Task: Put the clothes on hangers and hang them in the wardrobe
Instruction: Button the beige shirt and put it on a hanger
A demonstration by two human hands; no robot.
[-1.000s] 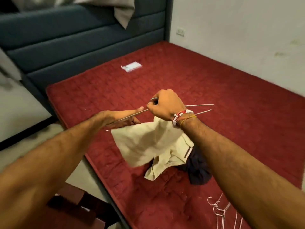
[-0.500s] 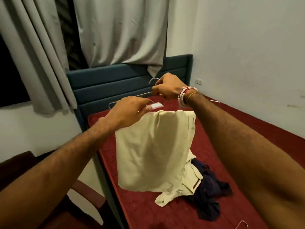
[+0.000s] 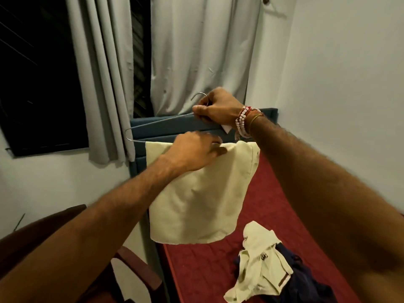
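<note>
A cream garment point(image 3: 203, 193) hangs folded over the bottom bar of a thin metal wire hanger point(image 3: 153, 123), held up in front of the curtains. My right hand point(image 3: 218, 110) grips the hanger at the base of its hook. At the fold on the bar, my left hand point(image 3: 196, 149) pinches the cream cloth. The garment's other end point(image 3: 258, 270) trails down onto the red mattress point(image 3: 273, 193), lying on a dark navy garment point(image 3: 306, 278).
A blue padded headboard point(image 3: 175, 123) stands behind the hanger, grey curtains point(image 3: 196, 51) and a dark window above it. At lower left a dark wooden chair point(image 3: 65, 226) stands beside the bed. A white wall runs along the right.
Both hands have lifted the hanger and cream garment higher, up off the bed. The view has tilted up from the mattress to the curtains. More cloth now hangs free.
</note>
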